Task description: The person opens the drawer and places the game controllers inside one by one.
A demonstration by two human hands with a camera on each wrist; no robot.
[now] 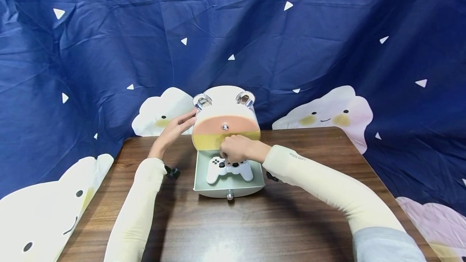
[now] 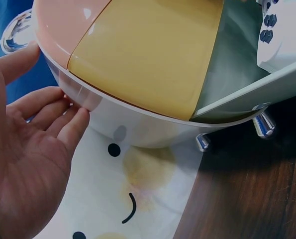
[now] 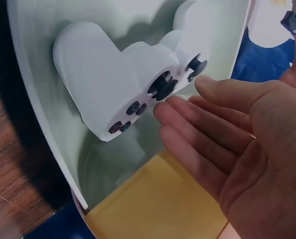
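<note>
A white drawer box [image 1: 227, 104] with two chrome rings on top and peach and yellow drawer fronts stands on the table. Its pale green bottom drawer [image 1: 212, 193] is pulled out, and a white game controller [image 1: 212, 173] with black sticks lies inside. My right hand [image 1: 238, 148] reaches over the controller; in the right wrist view its fingers are loosely extended by the button edge, and whether they touch it I cannot tell. Against the box's left side rests my left hand [image 2: 36, 144], fingers extended, with the thumb near a ring.
The brown wooden table [image 1: 309, 213] carries the box near its back edge. Behind hangs a blue curtain [image 1: 233, 23] with white triangles and smiling clouds. A chrome knob [image 1: 230, 195] sticks out from the open drawer, and small chrome feet [image 2: 202, 143] show under the box.
</note>
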